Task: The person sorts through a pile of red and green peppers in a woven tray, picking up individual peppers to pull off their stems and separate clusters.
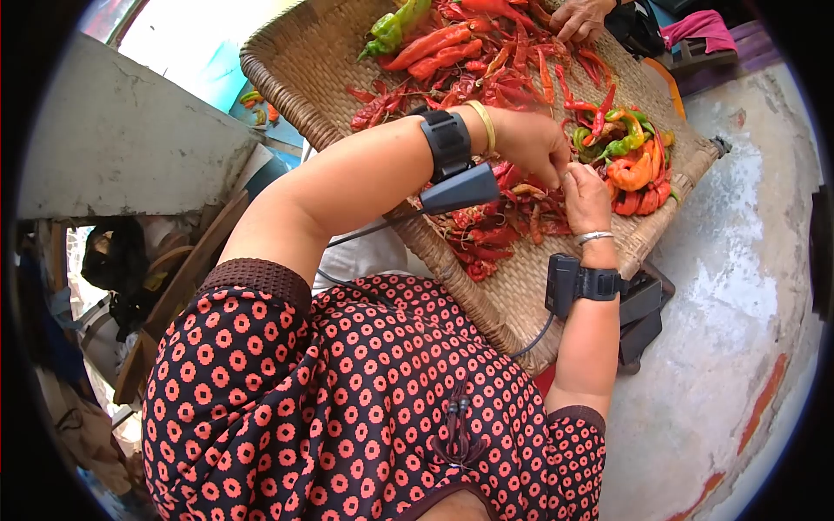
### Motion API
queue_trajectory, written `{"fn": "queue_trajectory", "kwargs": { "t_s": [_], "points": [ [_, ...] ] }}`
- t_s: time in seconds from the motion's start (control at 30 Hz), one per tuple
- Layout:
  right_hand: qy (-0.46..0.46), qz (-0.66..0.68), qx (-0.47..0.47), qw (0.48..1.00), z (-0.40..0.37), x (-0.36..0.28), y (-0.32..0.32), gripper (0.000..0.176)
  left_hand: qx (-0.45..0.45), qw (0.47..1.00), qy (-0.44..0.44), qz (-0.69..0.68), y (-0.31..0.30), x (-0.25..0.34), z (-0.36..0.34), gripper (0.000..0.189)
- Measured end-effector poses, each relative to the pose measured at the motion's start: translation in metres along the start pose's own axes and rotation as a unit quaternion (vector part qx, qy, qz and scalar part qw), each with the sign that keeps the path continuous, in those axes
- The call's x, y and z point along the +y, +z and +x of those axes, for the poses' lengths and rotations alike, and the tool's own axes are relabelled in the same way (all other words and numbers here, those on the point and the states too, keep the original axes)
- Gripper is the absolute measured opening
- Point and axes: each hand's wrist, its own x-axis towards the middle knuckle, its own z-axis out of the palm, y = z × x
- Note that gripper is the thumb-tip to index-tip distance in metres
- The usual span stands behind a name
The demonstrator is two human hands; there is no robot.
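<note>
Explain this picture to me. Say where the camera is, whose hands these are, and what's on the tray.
There is no machine: one camera on a person's head looks down at their own arms. The left hand and right hand meet, fingers pinched, over red and green chillies on a woven tray; what they pinch is too small to tell. Each wrist carries a strapped black device. Another person's hand lies at the far edge.

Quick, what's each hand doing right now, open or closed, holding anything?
Left hand: closed in a pinch over the chillies; what it grips is hidden.
Right hand: closed, fingertips meeting the left's; held thing too small to tell.
</note>
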Motion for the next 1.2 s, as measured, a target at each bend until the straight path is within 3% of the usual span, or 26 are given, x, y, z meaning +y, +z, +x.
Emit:
{"fn": "queue_trajectory", "kwargs": {
  "t_s": [0.07, 0.13, 0.2, 0.23, 0.27, 0.33, 0.4, 0.5, 0.57, 0.7, 0.87, 0.93, 1.0, 1.07, 1.13, 1.2],
  "points": [
    [0.008, -0.035, -0.005, 0.999, -0.001, 0.000, 0.000, 0.014, 0.062, 0.980, -0.023, -0.189, -0.017, 0.007, -0.004, 0.019],
    [0.013, -0.040, -0.014, 0.999, -0.002, 0.001, 0.003, 0.013, 0.221, 0.941, -0.053, -0.251, -0.030, 0.004, -0.008, 0.019],
    [-0.032, -0.058, -0.011, 0.998, -0.001, -0.010, 0.004, 0.015, 0.462, 0.883, -0.043, -0.067, -0.038, -0.015, -0.005, 0.026],
    [-0.077, -0.076, -0.007, 0.994, 0.000, -0.017, 0.007, 0.018, 0.517, 0.832, -0.107, 0.170, -0.042, -0.023, -0.008, 0.035],
    [-0.077, -0.076, -0.006, 0.994, 0.001, -0.024, 0.011, 0.018, 0.517, 0.832, -0.107, 0.171, -0.041, -0.029, -0.009, 0.035],
    [-0.205, -0.151, 0.053, 0.965, 0.002, -0.034, 0.022, 0.026, 0.344, 0.916, -0.159, 0.129, -0.042, -0.026, -0.015, 0.038],
    [-0.215, -0.185, 0.032, 0.958, 0.004, -0.030, 0.032, 0.032, 0.215, 0.956, -0.151, 0.131, -0.035, -0.012, -0.018, 0.029],
    [-0.197, -0.166, 0.002, 0.966, 0.005, -0.039, 0.033, 0.023, 0.137, 0.965, -0.112, 0.195, -0.024, -0.014, -0.014, 0.027],
    [-0.198, -0.182, -0.021, 0.963, 0.004, -0.037, 0.031, 0.020, 0.015, 0.981, -0.098, 0.166, -0.017, -0.020, -0.014, 0.027],
    [-0.174, -0.223, -0.061, 0.957, 0.005, -0.033, 0.021, 0.016, -0.068, 0.958, -0.149, 0.235, -0.019, -0.017, -0.016, 0.024],
    [-0.116, -0.074, -0.029, 0.990, 0.006, -0.014, 0.007, 0.009, 0.022, 0.980, -0.107, 0.163, -0.019, -0.016, -0.013, 0.026],
    [-0.077, 0.066, 0.025, 0.995, 0.006, -0.011, 0.004, 0.009, 0.035, 0.991, -0.076, 0.109, -0.015, -0.011, -0.011, 0.029],
    [-0.072, 0.084, 0.017, 0.994, 0.005, -0.014, -0.004, 0.010, 0.026, 0.991, -0.078, -0.106, -0.006, -0.010, -0.009, 0.035],
    [0.043, 0.170, 0.014, 0.984, 0.003, -0.019, -0.005, 0.012, 0.015, 0.994, -0.076, -0.074, -0.006, -0.002, -0.008, 0.034],
    [0.025, 0.171, 0.037, 0.984, 0.002, -0.020, -0.004, 0.015, 0.024, 0.994, -0.086, -0.057, -0.004, 0.000, -0.006, 0.032],
    [0.039, 0.268, 0.071, 0.960, 0.004, -0.018, -0.001, 0.015, 0.018, 0.993, -0.082, -0.078, 0.001, -0.001, -0.002, 0.032]
  ]
}}
